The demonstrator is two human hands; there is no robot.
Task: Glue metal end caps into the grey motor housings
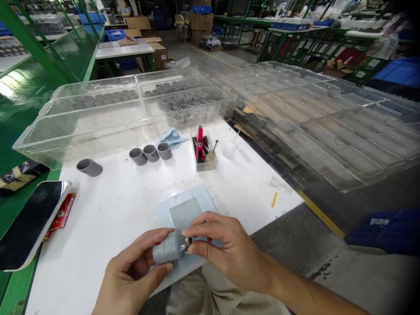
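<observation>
Near the table's front edge, my left hand (139,262) grips a grey cylinder (169,248) lying on its side, with a red mark on it. My right hand (223,245) pinches a small dark and metallic part (187,242) at the cylinder's right end; its exact shape is hidden by the fingertips. Beneath and behind the hands lies a light blue sheet (162,214) with a grey square pad (186,214) on it. Three grey cups (151,153) stand in a row farther back, and another grey cup (90,167) is at the left.
A clear box (206,165) holds a red-handled tool (200,142) and a small bottle (210,156). Beside it is a white squeeze bottle (228,151). A blue cloth (172,138), a phone (33,223) and clear trays (98,127) with grey cups surround the white table (108,218).
</observation>
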